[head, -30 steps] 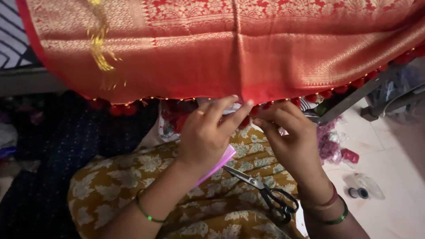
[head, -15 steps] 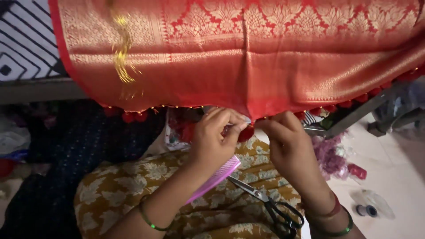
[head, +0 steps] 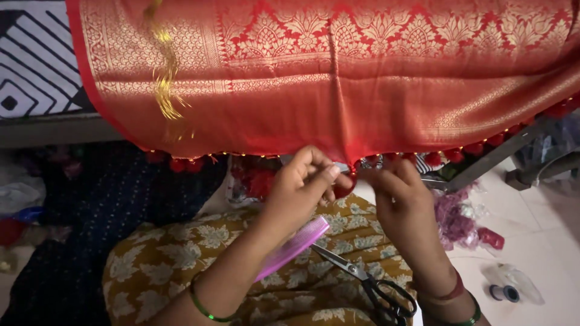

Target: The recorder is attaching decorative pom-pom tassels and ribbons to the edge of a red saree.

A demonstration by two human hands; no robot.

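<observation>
Black-handled scissors (head: pixel 368 284) and a pink comb (head: pixel 293 247) lie on the lap nearest the camera. Above them, the left hand (head: pixel 299 187) and right hand (head: pixel 402 196) pinch a red tassel (head: pixel 345 188) at the hem of the red-and-gold cloth (head: pixel 338 78) hanging beyond.

A pink comb (head: pixel 293 247) and black-handled scissors (head: pixel 368 284) lie on the person's floral-clothed lap (head: pixel 175 259).

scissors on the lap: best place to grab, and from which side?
Take the scissors by the black looped handles, which lie toward the person's right, near the right hand wrist. Come from above on that side: the blades point up-left and their tips sit beside the pink comb and under the left hand forearm, so that end is crowded and sharp.
</observation>
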